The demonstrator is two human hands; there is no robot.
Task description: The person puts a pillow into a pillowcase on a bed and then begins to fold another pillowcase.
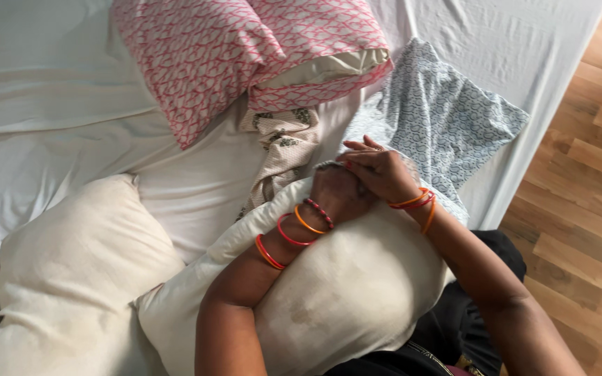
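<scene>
- A bare cream pillow [357, 292] is held against the person's lap, at the near edge of the bed [50, 90], its top end pointing toward the bed.
- The left hand [339, 191] is pressed down on the pillow's top end, wrist ringed with red and orange bangles [294, 233]; its fingers are curled in and appear clenched on the pillow's end together with the edge of the blue-grey patterned pillowcase [440, 115], though the grip itself is partly hidden.
- The right hand [381, 170] lies over the left, fingers flat and bent, resting on the same bunch of cloth; whether it is pinching cloth or only pressing cannot be told.
- The blue-grey pillowcase is spread on the bed just beyond the hands, its near edge touching the pillow's end.
- The pillow is judged soft, light and bulky: it gives under the forearms, so it would sag if held at one point only.
- Best hold is judged to be at the corners of the top end, squeezed small, with the case taken by its open hem.
- The case is thin, limp cloth, not slippery, likely to bunch.
- A second bare cream pillow [71, 278] lies to the left, touching the held one.
- A pink-and-white patterned pillow [245, 49] lies further up the bed, with a beige printed cloth [283, 150] below it.
- A wooden floor [587, 188] is seen at right.
</scene>
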